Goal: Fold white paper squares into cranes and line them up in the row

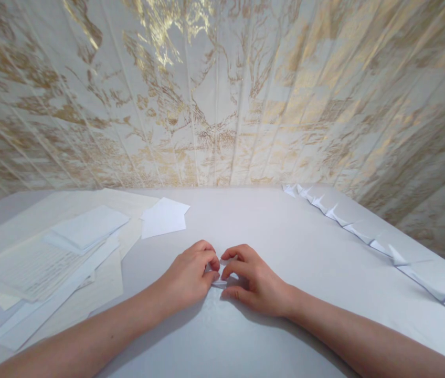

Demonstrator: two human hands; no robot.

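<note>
A small piece of folded white paper point(219, 284) is between my hands on the table, largely hidden behind my fingers. My left hand point(197, 270) has its thumb and fingertips closed on the paper's left side. On the other side, my right hand point(254, 281) curves toward the paper with thumb and fingers apart. Its fingertips are close to the paper's right edge; whether they touch it I cannot tell.
Loose papers point(108, 286) and a white stack point(91, 226) lie at left. Overlapping white sheets point(165, 218) rest farther back. A row of folded paper pieces point(335, 215) with upright points runs along the right edge. A gold-patterned curtain point(214, 105) hangs behind the table point(246, 215).
</note>
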